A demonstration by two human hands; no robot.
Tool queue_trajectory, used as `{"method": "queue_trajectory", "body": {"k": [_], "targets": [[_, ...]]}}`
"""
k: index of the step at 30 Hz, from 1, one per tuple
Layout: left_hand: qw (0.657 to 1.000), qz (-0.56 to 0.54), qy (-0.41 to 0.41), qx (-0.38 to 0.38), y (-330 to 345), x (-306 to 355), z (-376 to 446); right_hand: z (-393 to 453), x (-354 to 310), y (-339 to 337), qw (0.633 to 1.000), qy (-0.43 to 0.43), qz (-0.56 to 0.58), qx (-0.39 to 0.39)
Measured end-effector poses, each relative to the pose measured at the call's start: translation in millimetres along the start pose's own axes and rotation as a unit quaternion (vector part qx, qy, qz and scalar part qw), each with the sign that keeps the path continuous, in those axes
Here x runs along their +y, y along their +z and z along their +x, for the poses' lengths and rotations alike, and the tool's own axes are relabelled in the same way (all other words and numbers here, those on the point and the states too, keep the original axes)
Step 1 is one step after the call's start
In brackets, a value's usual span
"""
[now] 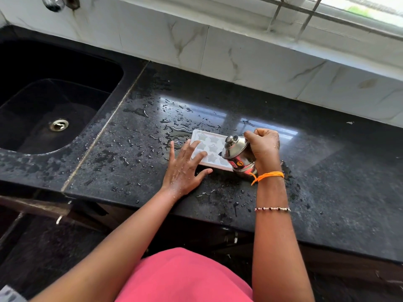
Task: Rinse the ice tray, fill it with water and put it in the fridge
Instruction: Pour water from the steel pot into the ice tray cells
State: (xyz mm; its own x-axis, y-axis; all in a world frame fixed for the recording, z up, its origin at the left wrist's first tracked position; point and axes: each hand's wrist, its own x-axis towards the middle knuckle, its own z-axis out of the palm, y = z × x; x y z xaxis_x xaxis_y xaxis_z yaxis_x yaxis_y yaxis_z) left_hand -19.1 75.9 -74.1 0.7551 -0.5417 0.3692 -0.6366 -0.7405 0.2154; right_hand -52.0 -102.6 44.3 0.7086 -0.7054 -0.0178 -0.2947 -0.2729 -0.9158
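A white ice tray (pixel 210 147) with star-shaped moulds lies flat on the wet black counter (pixel 305 171). My left hand (pixel 185 168) rests open on the counter, its fingertips on the tray's left edge. My right hand (pixel 265 147) grips a small steel pot (pixel 237 155) with a knobbed lid. The pot is tilted to the left over the tray's right end. I cannot tell whether water is flowing from it.
A black sink (pixel 54 101) with a metal drain lies at the left, with a tap part (pixel 54 3) above it. White marble tiles (pixel 218 51) and a window sill run along the back. Water drops and small puddles cover the counter around the tray.
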Motion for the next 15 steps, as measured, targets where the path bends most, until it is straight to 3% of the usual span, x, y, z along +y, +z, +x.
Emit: {"method": "queue_trajectory", "body": {"k": [15], "targets": [[1.0,-0.007,-0.005,0.004,-0.4,0.0,-0.5,-2.3,0.1,-0.8,1.0,-0.01,-0.003,0.0]]}}
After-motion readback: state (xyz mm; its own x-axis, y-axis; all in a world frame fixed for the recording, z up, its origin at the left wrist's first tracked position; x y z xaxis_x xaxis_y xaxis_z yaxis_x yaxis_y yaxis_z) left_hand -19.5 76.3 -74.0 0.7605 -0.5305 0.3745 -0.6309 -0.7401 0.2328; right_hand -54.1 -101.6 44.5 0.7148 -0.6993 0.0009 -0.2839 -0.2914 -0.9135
